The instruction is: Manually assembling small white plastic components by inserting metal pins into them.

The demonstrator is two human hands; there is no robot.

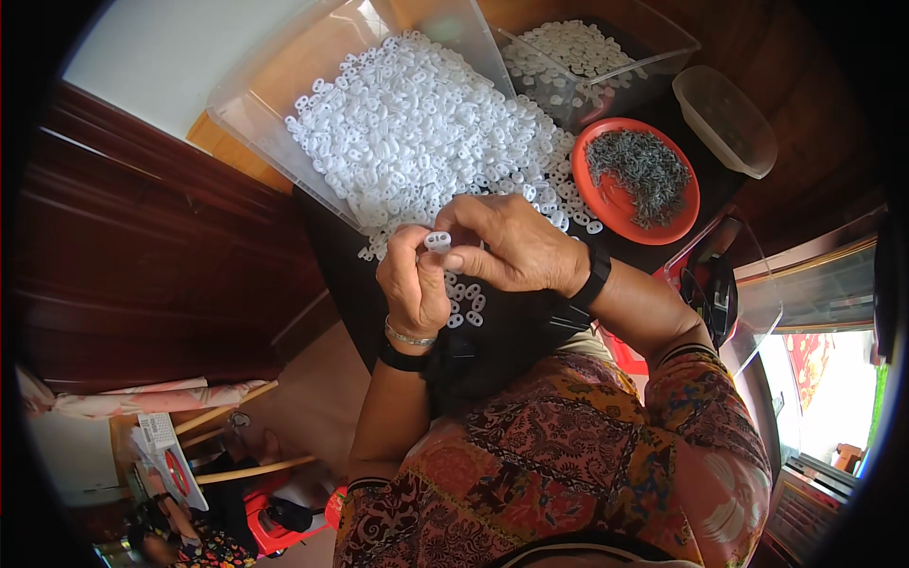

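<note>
A small white oval plastic piece with two holes (437, 240) is pinched between the thumb and fingers of my left hand (414, 289). My right hand (519, 244) meets it from the right, its thumb tip against the piece and its index finger curled behind, partly hidden. Several similar white two-hole pieces (465, 301) lie on the black tabletop just below my hands. Beyond them, a large heap of the same pieces (417, 123) spills out of a tipped clear plastic bin (251, 128).
An orange-red plate (614, 204) of small grey metal parts (644, 170) stands at right. Behind it are a clear bin (663, 47) with white pieces and a translucent oblong container (724, 118). A red stool (270, 530) and part of another person (194, 530) show at lower left.
</note>
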